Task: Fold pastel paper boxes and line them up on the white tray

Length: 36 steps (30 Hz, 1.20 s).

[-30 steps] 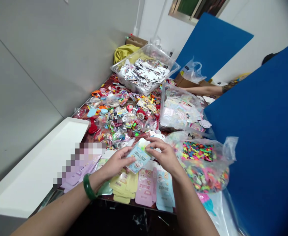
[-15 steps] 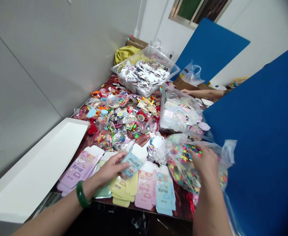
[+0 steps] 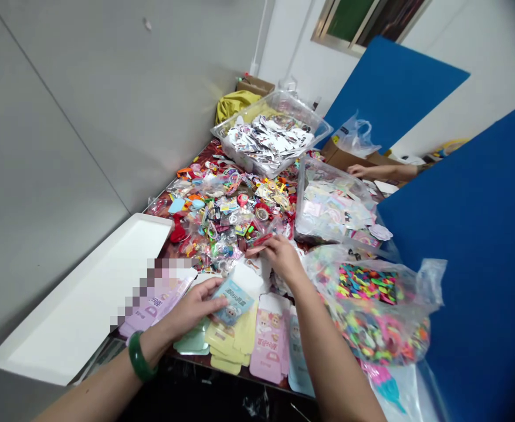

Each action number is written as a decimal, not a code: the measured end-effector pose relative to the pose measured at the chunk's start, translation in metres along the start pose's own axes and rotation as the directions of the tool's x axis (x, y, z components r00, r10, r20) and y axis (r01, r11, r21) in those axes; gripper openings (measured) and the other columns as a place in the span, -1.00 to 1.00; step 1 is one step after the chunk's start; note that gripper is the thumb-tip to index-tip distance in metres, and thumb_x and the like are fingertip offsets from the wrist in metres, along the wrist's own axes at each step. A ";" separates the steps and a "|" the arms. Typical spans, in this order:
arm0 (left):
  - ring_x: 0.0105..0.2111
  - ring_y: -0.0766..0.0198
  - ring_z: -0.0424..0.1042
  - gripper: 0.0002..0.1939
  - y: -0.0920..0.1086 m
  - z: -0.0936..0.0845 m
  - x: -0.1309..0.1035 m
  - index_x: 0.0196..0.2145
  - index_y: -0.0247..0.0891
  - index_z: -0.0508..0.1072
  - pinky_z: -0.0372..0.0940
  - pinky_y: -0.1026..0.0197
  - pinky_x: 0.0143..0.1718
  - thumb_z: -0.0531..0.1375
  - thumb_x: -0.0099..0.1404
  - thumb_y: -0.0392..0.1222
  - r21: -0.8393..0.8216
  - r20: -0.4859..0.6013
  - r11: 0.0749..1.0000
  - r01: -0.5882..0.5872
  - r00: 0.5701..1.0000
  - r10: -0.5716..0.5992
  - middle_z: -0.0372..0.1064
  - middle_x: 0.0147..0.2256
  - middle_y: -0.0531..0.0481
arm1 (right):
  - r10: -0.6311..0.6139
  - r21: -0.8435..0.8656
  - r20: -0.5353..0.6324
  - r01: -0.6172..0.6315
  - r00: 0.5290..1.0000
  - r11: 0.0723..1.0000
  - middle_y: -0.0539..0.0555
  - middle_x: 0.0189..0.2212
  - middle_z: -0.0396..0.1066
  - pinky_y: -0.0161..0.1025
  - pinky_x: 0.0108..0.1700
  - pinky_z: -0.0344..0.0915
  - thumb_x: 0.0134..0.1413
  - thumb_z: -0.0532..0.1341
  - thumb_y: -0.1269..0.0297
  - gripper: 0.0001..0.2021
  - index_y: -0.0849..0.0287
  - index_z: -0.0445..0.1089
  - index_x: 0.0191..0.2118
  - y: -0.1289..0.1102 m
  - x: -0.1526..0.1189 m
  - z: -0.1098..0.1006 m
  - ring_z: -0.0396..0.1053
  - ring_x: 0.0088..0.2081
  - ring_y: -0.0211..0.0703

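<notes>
My left hand (image 3: pixel 198 308), with a green bangle on the wrist, grips a light blue printed box (image 3: pixel 233 300) whose white flap stands open. The fingers of my right hand (image 3: pixel 281 258) are closed at a reddish-brown flat item (image 3: pixel 257 245), over the near edge of the pile of small wrapped trinkets (image 3: pixel 222 214). Below my hands, flat boxes lie along the table edge: purple (image 3: pixel 158 299), yellow (image 3: pixel 229 346), pink (image 3: pixel 268 340) and blue (image 3: pixel 299 357). My right forearm partly covers the blue ones.
A clear bag of colourful small pieces (image 3: pixel 372 316) lies at right. Behind are a tub of white cut-outs (image 3: pixel 273 140) and a tub of pastel cards (image 3: pixel 332 205). A white tray (image 3: pixel 81 299) is at left, blue panels (image 3: pixel 468 234) at right. Another person's hand (image 3: pixel 361 171) shows beyond.
My right hand has left the bag of colourful pieces and moved left to the reddish-brown item. My left hand still holds the blue box. The view has shifted slightly.
</notes>
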<state>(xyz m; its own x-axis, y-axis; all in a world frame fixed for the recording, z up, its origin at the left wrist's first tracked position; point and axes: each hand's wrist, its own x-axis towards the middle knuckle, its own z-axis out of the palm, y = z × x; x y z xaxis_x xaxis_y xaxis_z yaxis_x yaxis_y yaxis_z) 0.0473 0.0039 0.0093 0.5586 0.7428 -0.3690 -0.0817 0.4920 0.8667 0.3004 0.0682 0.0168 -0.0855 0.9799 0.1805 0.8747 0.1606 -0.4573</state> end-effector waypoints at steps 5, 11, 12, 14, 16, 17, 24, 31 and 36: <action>-0.26 0.16 0.49 -0.57 0.018 -0.020 -0.001 -0.02 -0.29 0.34 0.37 0.16 -0.21 0.28 0.16 -0.21 -0.247 -0.070 0.964 -0.099 0.994 0.084 0.48 -0.16 -0.13 | 0.140 0.163 -0.092 -0.124 0.986 0.979 0.01 -0.49 0.41 -0.29 -0.36 0.15 0.04 0.16 0.14 -0.78 0.17 0.43 -0.41 -0.003 0.006 -0.034 0.30 -0.42 -0.18; -0.32 0.18 0.50 -0.65 0.042 -0.020 -0.004 -0.06 -0.22 0.37 0.39 0.10 -0.20 0.25 0.18 -0.23 -0.401 -0.071 0.901 -0.165 0.986 0.149 0.50 -0.24 -0.02 | 0.179 0.539 0.035 -0.169 0.983 0.825 0.02 -0.55 0.42 -0.30 -0.38 0.18 -0.01 0.21 0.04 -0.70 0.18 0.38 -0.52 -0.016 0.005 -0.049 0.30 -0.47 -0.22; -0.33 0.19 0.50 -0.67 0.043 -0.018 -0.004 -0.07 -0.22 0.38 0.39 0.11 -0.21 0.25 0.18 -0.23 -0.408 -0.072 0.897 -0.170 0.985 0.154 0.50 -0.25 -0.01 | 0.173 0.585 0.055 -0.172 0.983 0.793 0.02 -0.57 0.42 -0.29 -0.37 0.19 0.00 0.20 0.04 -0.69 0.18 0.37 -0.54 -0.020 0.004 -0.050 0.30 -0.48 -0.23; -0.30 0.19 0.50 -0.68 0.043 -0.014 -0.004 -0.08 -0.22 0.39 0.39 0.13 -0.21 0.25 0.18 -0.22 -0.420 -0.064 0.889 -0.182 0.983 0.171 0.50 -0.23 -0.02 | 0.169 0.639 0.099 -0.193 0.981 0.745 -0.01 -0.62 0.38 -0.31 -0.39 0.18 -0.01 0.22 0.06 -0.70 0.17 0.34 -0.57 -0.031 -0.001 -0.049 0.27 -0.53 -0.26; -0.26 0.16 0.49 -0.65 0.040 -0.010 -0.003 -0.06 -0.22 0.39 0.37 0.12 -0.19 0.26 0.17 -0.21 -0.421 -0.045 0.886 -0.192 0.981 0.191 0.49 -0.19 -0.05 | 0.137 0.678 0.180 -0.224 0.974 0.700 -0.05 -0.64 0.35 -0.32 -0.42 0.18 -0.05 0.26 0.11 -0.75 0.17 0.33 -0.56 -0.046 -0.008 -0.045 0.25 -0.55 -0.29; -0.24 0.14 0.49 -0.63 0.038 -0.008 -0.002 -0.05 -0.22 0.38 0.36 0.12 -0.18 0.26 0.16 -0.21 -0.416 -0.030 0.889 -0.191 0.980 0.196 0.49 -0.17 -0.07 | 0.104 0.702 0.239 -0.246 0.965 0.669 -0.05 -0.62 0.35 -0.32 -0.43 0.18 -0.08 0.27 0.13 -0.78 0.17 0.35 -0.53 -0.054 -0.013 -0.040 0.25 -0.54 -0.28; -0.22 0.10 0.48 -0.61 0.021 0.004 0.001 -0.08 -0.26 0.43 0.32 0.18 -0.23 0.31 0.11 -0.20 -0.416 0.087 0.904 -0.094 0.986 0.143 0.51 -0.21 -0.09 | 0.011 0.902 0.369 -0.361 0.929 0.234 -0.04 -0.51 0.40 -0.27 -0.34 0.24 -0.22 0.32 0.24 -0.86 0.13 0.42 -0.44 -0.092 -0.046 -0.004 0.30 -0.46 -0.23; -0.26 0.13 0.49 -0.69 0.021 0.003 0.002 -0.16 -0.31 0.49 0.31 0.19 -0.23 0.31 0.12 -0.20 -0.343 0.110 0.938 -0.054 0.989 0.097 0.51 -0.23 -0.11 | 0.229 0.953 0.302 -0.297 0.925 -0.055 -0.04 -0.44 0.39 -0.26 -0.32 0.27 -0.30 0.29 0.36 -0.76 0.10 0.35 -0.36 -0.099 -0.058 0.013 0.32 -0.43 -0.21; -0.25 0.11 0.48 -0.71 0.025 0.005 0.003 -0.16 -0.33 0.49 0.31 0.18 -0.23 0.29 0.14 -0.22 -0.302 0.041 0.948 -0.101 0.992 0.119 0.52 -0.24 -0.11 | 0.281 0.844 -0.104 -0.065 0.954 0.533 0.03 -0.32 0.35 -0.25 -0.21 0.27 -0.14 0.20 0.41 -0.90 0.10 0.37 -0.39 -0.097 -0.057 0.023 0.31 -0.26 -0.15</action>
<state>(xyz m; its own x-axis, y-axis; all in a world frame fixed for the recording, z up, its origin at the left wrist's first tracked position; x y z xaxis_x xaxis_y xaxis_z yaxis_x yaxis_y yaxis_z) 0.0506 0.0162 0.0315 0.5785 0.7766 -0.2495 -0.3831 0.5287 0.7574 0.2095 -0.0008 0.0311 0.2139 0.9676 0.1341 0.0692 0.1219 -0.9901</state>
